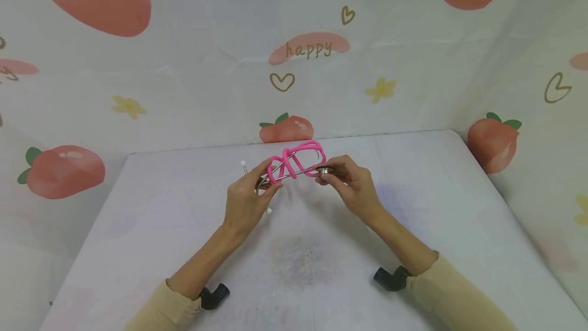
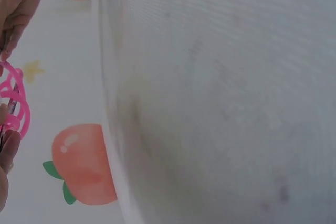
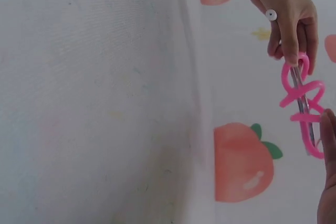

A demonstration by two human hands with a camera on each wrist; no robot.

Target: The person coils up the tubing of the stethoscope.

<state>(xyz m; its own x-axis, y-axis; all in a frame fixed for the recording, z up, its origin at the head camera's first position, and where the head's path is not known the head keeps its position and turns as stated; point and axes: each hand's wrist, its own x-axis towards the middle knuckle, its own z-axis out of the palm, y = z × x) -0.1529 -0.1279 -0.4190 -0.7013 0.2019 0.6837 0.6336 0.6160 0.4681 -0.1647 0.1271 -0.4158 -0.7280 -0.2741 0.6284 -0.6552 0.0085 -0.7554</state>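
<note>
A stethoscope point(image 1: 288, 162) with pink tubing is held up above the table between both hands. Its tubing winds in loops around the metal ear tubes. My left hand point(image 1: 244, 201) pinches the metal tubes and tubing at the left end, and the white ear tips point(image 1: 244, 164) stick out past that hand. On the other end, my right hand point(image 1: 352, 184) grips the round metal chest piece point(image 1: 324, 170) between thumb and fingers. In the right wrist view the pink loops point(image 3: 303, 95) hang between the two hands; the left wrist view cuts them off at its edge.
A white-covered table point(image 1: 303, 259) lies below the hands, with faint stains on it. Behind it hangs a pale cloth point(image 1: 206, 91) printed with peaches, hearts and flowers. Black angled pieces point(image 1: 215, 297) sit at both sleeve cuffs.
</note>
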